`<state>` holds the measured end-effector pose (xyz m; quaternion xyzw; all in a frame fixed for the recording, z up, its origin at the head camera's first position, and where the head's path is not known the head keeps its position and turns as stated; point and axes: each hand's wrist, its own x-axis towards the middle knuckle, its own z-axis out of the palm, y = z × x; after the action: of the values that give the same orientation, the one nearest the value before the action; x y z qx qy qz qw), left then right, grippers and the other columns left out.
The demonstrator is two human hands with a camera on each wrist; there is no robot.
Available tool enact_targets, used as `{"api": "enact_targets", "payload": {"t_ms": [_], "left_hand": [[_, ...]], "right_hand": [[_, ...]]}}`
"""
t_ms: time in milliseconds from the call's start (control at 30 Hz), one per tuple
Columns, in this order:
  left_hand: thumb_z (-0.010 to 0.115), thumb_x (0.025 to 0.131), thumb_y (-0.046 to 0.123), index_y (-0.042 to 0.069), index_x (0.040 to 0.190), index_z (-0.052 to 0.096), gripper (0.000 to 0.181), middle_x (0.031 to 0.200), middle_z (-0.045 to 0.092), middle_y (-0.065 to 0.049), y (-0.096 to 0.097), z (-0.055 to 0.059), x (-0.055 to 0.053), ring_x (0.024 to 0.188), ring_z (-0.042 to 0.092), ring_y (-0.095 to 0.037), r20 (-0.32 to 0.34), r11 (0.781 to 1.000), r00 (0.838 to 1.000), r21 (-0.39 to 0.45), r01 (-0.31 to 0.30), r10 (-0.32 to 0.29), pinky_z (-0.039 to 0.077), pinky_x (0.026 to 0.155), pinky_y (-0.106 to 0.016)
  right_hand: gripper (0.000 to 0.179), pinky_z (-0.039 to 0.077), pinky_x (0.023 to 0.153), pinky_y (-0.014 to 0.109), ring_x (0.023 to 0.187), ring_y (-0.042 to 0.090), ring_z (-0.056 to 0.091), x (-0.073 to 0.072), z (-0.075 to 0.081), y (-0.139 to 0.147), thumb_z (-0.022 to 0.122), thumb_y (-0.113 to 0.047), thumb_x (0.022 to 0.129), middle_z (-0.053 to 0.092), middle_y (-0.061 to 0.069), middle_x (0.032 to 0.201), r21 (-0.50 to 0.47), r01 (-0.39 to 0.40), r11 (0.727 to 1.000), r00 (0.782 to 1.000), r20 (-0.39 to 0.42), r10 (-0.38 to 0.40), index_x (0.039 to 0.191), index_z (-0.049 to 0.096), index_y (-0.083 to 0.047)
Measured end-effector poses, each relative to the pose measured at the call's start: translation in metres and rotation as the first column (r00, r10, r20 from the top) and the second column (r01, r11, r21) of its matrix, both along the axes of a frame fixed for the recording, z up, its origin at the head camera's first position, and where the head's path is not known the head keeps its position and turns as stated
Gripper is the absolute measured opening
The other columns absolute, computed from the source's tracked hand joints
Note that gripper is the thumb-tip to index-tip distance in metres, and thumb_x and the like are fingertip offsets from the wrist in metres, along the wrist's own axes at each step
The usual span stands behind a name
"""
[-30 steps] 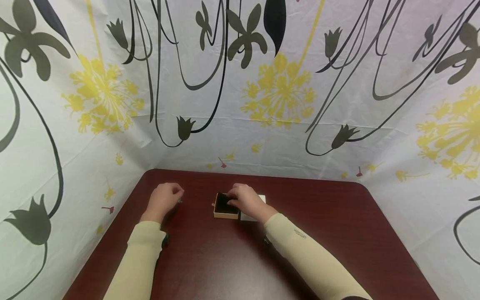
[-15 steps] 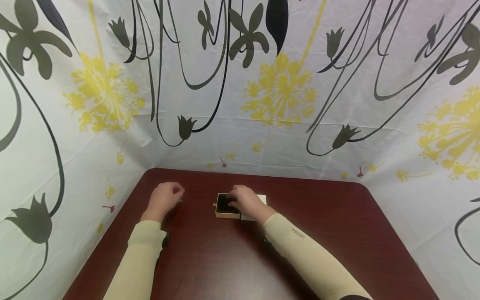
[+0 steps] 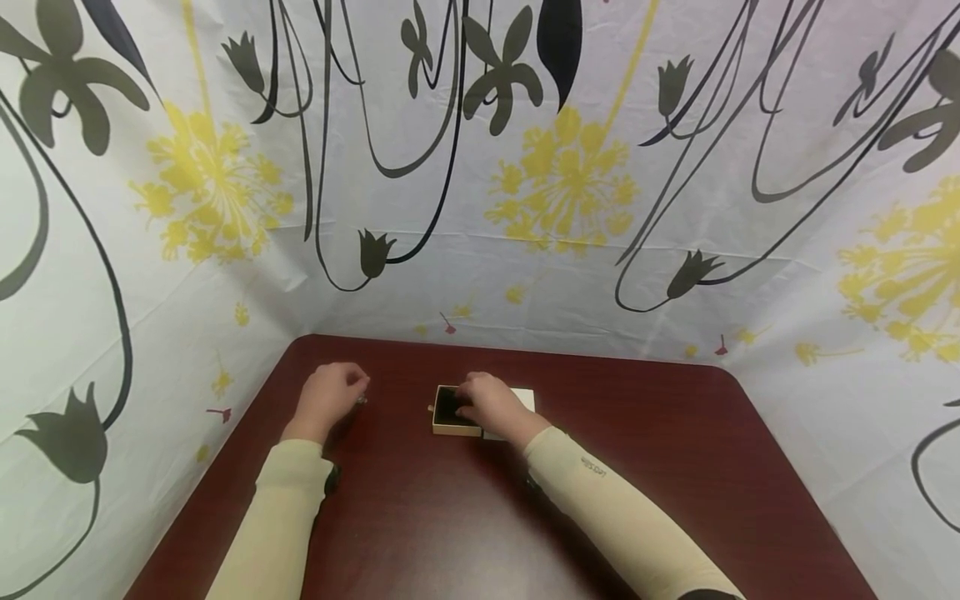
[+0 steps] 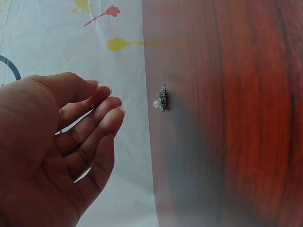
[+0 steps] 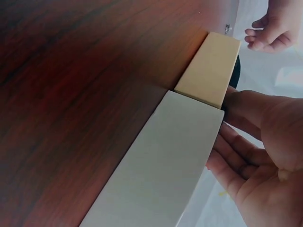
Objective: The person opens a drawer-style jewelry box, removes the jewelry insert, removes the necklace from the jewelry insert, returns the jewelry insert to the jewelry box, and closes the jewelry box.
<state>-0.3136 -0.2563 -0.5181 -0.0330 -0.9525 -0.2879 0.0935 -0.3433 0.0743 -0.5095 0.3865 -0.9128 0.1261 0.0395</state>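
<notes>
My left hand [image 3: 330, 396] hovers loosely curled over the table's left side, its fingers holding nothing. Just beyond its fingertips lies a small silvery jewelry piece [image 4: 163, 99] with a pearl, apart from the hand. Near the middle sits a slide-out box: a gold-edged drawer [image 3: 457, 431] with black lining, joined to a white sleeve [image 5: 158, 156]. Over this box is my right hand [image 3: 495, 404], thumb and fingers parted, fingertips reaching the drawer's dark inside. In the right wrist view the box walls hide those fingertips; no held object shows.
The dark red wooden table [image 3: 420, 517] has rounded far corners. White cloth [image 3: 420, 200] printed with flowers hangs around its back and sides. A small tab [image 3: 431, 408] sticks out of the drawer's left side.
Both hands and the box hold nearly the same places. The head view has shifted slightly, and the right hand sits a touch lower over the drawer.
</notes>
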Motion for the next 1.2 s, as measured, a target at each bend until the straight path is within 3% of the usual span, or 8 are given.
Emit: {"api": "enact_targets", "payload": {"t_ms": [200,400,867,1200], "left_hand": [[0.070,0.110,0.023,0.007,0.114,0.082,0.020,0.102,0.080,-0.008,0.0009,-0.0001,-0.0004,0.091,0.074,-0.029,0.006,1.000,1.000,0.001,0.002,-0.002,0.060,0.086,-0.057],[0.070,0.110,0.023,0.007,0.115,0.082,0.020,0.102,0.080,-0.007,0.0015,-0.0007,-0.0011,0.091,0.074,-0.028,0.008,1.000,1.000,0.000,0.001,-0.001,0.060,0.086,-0.056],[0.069,0.110,0.023,0.008,0.114,0.082,0.020,0.101,0.080,-0.007,0.0007,-0.0022,-0.0007,0.091,0.074,-0.028,0.012,1.000,1.000,-0.006,-0.001,0.002,0.060,0.086,-0.056],[0.070,0.110,0.023,0.008,0.116,0.082,0.020,0.103,0.080,-0.007,0.0025,-0.0002,-0.0007,0.090,0.074,-0.026,0.004,1.000,1.000,0.013,0.006,-0.006,0.061,0.084,-0.054]], "right_hand": [[0.023,0.059,0.087,0.038,0.095,0.021,0.066,0.0010,-0.0024,-0.0020,0.085,-0.024,0.101,0.069,0.004,0.102,0.037,0.012,0.999,1.000,-0.023,-0.011,0.118,0.083,-0.009],[0.029,0.059,0.093,0.037,0.104,0.022,0.066,0.0013,-0.0039,-0.0043,0.085,-0.019,0.101,0.069,0.005,0.111,0.045,-0.015,0.999,0.999,-0.029,0.016,0.129,0.082,-0.012],[0.023,0.058,0.090,0.033,0.099,0.018,0.065,-0.0014,-0.0081,-0.0079,0.082,-0.016,0.103,0.068,0.001,0.106,0.101,-0.074,0.992,0.996,-0.037,0.078,0.125,0.085,-0.017],[0.020,0.059,0.089,0.033,0.096,0.020,0.066,-0.0012,-0.0070,-0.0098,0.083,-0.013,0.101,0.068,0.003,0.102,0.086,-0.098,0.991,0.994,-0.043,0.102,0.120,0.085,-0.014]]}}
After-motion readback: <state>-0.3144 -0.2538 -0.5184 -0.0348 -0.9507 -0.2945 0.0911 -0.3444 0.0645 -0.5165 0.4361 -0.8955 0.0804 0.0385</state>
